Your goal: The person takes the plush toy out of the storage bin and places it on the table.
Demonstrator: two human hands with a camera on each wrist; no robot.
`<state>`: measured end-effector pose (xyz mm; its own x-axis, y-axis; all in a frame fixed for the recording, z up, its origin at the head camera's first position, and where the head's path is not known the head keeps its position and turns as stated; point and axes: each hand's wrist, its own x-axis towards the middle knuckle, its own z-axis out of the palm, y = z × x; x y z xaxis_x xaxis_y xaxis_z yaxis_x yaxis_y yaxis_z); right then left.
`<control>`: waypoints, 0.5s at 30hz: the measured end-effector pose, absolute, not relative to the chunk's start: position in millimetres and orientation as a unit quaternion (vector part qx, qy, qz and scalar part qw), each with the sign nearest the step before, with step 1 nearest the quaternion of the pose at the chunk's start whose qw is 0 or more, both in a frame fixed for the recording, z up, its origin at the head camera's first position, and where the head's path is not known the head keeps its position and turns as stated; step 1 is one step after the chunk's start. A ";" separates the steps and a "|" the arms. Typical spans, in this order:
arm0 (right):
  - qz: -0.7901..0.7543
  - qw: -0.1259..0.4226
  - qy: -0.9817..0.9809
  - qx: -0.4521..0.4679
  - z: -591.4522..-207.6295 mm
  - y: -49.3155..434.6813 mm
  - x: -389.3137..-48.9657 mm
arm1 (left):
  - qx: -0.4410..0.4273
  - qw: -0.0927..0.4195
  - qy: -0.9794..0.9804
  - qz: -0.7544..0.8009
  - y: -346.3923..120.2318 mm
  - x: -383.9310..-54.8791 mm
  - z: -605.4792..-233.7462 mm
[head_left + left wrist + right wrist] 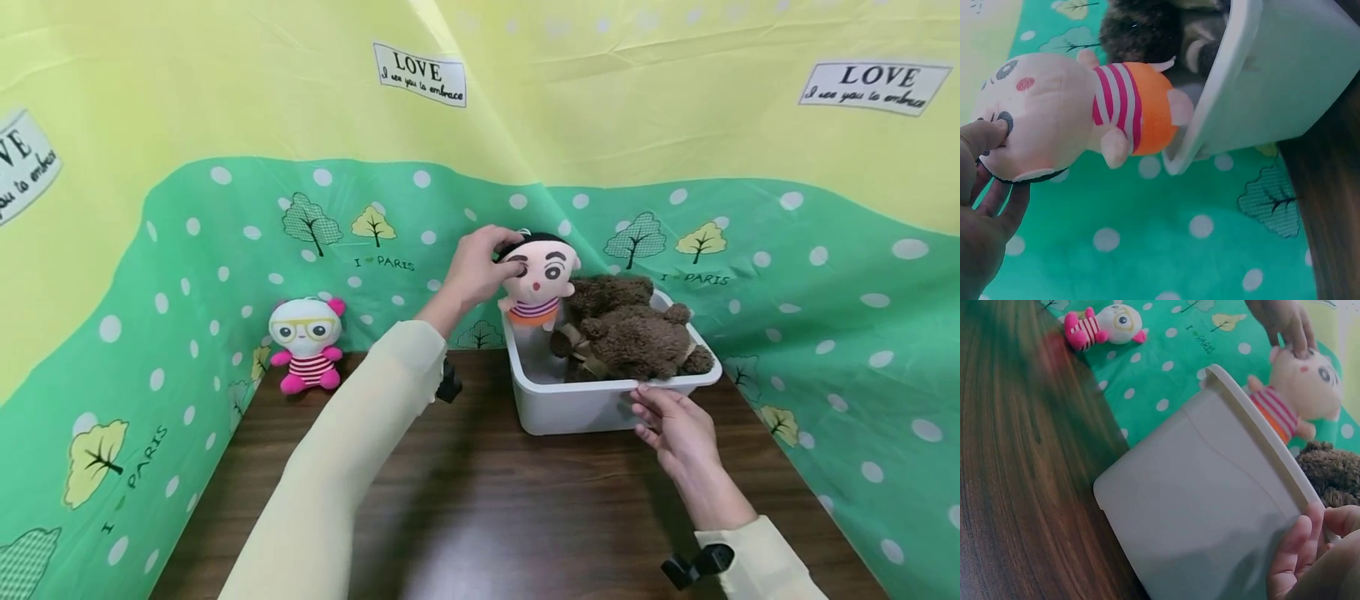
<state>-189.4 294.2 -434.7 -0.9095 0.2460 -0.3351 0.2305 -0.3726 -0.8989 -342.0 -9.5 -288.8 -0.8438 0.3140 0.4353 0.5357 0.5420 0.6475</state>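
Note:
My left hand point(480, 265) pinches a plush doll point(537, 279) by its head, thumb over one eye. The doll has black hair, a striped shirt and orange shorts. It hangs upright over the left end of a white plastic bin point(577, 410), its feet right at the rim in the left wrist view. With thumb and fingers, my right hand point(678, 429) grips the bin's front rim. Inside the bin lie brown teddy bears point(637, 337), fluffy and piled toward the right side.
A pink and white plush toy point(307, 346) with yellow glasses sits at the back left of the dark wooden table point(480, 508). Green and yellow printed cloth point(420, 192) hangs behind the table and along both sides.

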 end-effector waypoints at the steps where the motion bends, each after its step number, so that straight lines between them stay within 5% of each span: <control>1: 0.802 0.005 -0.558 -0.213 -434.6 294.6 -189.6 | -0.243 0.136 -0.864 -0.418 -14.0 -341.1 -285.4; 15: 0.807 0.001 -0.545 -0.226 -432.9 293.6 -190.2 | -0.189 0.128 -0.852 -0.472 -99.4 -340.0 -284.9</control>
